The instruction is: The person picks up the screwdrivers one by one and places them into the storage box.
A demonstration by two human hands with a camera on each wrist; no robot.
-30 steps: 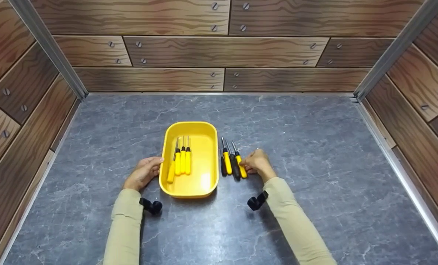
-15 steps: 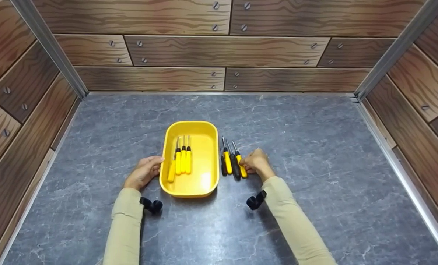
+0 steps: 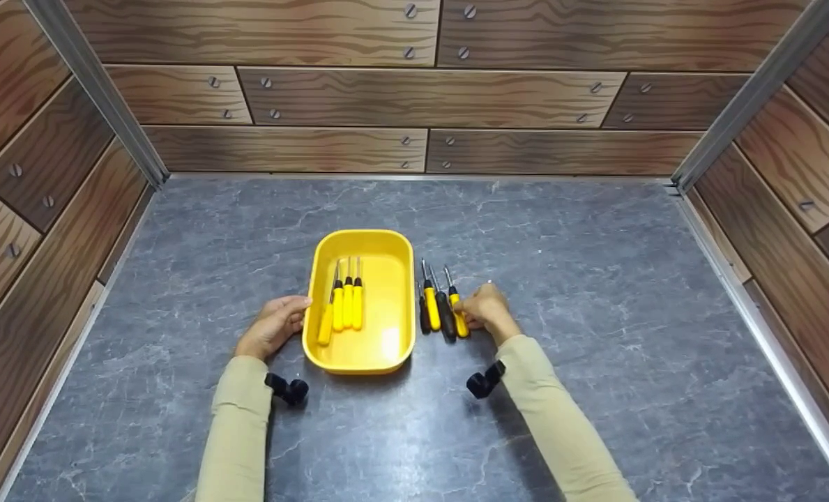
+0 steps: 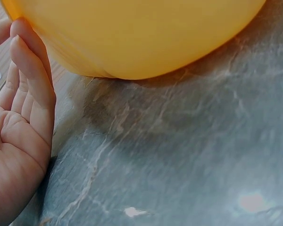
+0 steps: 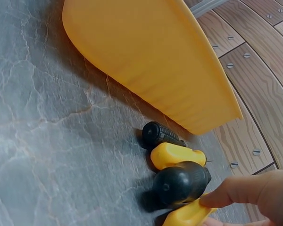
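Tray: one yellow tray (image 3: 386, 293) stood on the gray surface (image 3: 379, 446); the left hand (image 3: 272, 326) pinched its left rim.
Inside: four yellow-handled tools (image 3: 348, 309) lay toward the tray's left side.
Outside, right: four tools lay in a row, two black-handled tools (image 3: 445, 317) alternating with two yellow-handled.
Gripped tool: the outermost yellow screwdriver (image 3: 461, 326); its handle sat between the right hand's (image 3: 485, 305) thumb and finger.
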